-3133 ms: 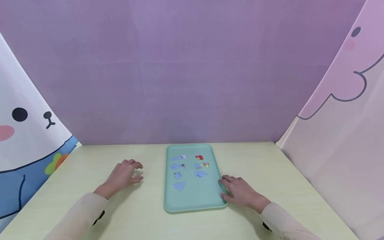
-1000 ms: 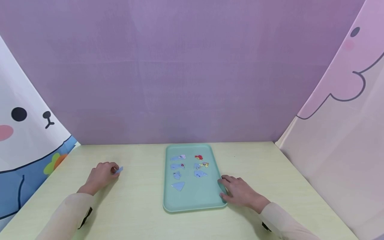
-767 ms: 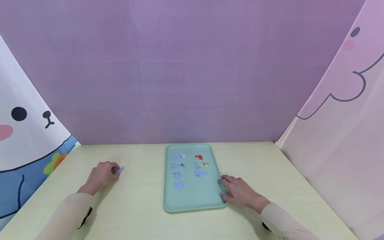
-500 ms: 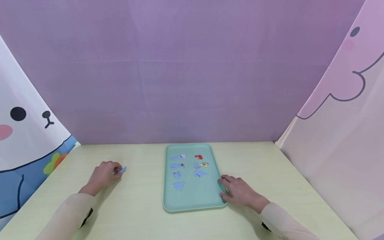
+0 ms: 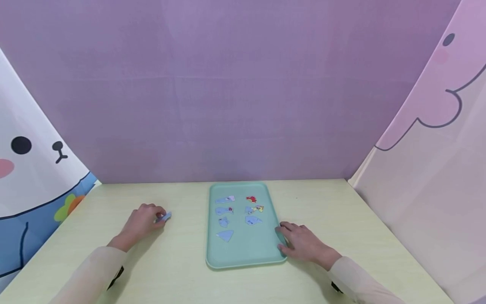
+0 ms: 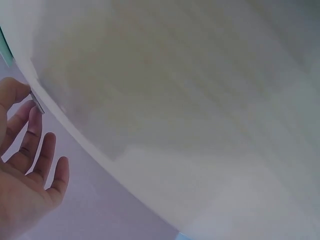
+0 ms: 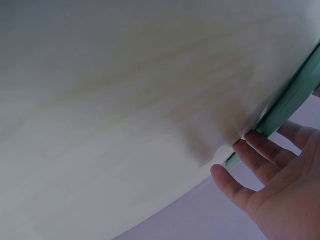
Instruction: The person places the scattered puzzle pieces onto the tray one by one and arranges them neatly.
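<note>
My left hand (image 5: 141, 221) is over the table to the left of the tray, pinching a small flat light-blue puzzle piece (image 5: 165, 216) between thumb and fingertips. The left wrist view shows that piece (image 6: 38, 104) edge-on, thin and stiff, with the other fingers spread loosely. At its lower right side the green tray (image 5: 248, 258) is touched by my right hand (image 5: 303, 244), whose fingers are relaxed against the rim. In the right wrist view the fingertips (image 7: 241, 146) meet the tray's outer side. Several printed pieces lie in the tray in two columns, among them a blue triangular piece (image 5: 225, 235).
The right column in the tray has a red piece (image 5: 251, 199) and a blue-and-yellow piece (image 5: 255, 209). The pale wooden table (image 5: 182, 274) ends at a purple cloth backdrop (image 5: 243, 93). Printed curtains close off both sides.
Three seconds ago the left hand showed nothing in its fingers; it went left, took a blue piece, and now carries it rightward toward the tray. The right hand and tray stay in place.
</note>
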The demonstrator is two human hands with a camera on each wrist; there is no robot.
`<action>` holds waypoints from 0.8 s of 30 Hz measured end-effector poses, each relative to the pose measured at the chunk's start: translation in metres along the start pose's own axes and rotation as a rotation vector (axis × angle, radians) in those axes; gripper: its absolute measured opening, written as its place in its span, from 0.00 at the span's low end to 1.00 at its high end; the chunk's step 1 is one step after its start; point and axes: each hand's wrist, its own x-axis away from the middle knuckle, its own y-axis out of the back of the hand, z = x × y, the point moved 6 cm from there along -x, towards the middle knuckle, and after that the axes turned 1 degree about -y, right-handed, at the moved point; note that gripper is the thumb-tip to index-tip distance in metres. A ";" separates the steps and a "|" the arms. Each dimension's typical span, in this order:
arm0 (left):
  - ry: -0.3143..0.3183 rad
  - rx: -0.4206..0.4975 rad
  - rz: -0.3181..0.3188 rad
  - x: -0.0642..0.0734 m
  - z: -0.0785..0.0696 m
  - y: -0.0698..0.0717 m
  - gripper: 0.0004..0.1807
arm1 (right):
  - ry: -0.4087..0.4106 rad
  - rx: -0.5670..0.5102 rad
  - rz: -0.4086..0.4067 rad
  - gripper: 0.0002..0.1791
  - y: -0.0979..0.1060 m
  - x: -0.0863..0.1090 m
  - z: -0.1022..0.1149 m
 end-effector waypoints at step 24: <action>-0.183 -0.010 -0.047 -0.009 -0.076 -0.012 0.09 | -0.006 0.007 0.003 0.27 -0.001 0.001 -0.001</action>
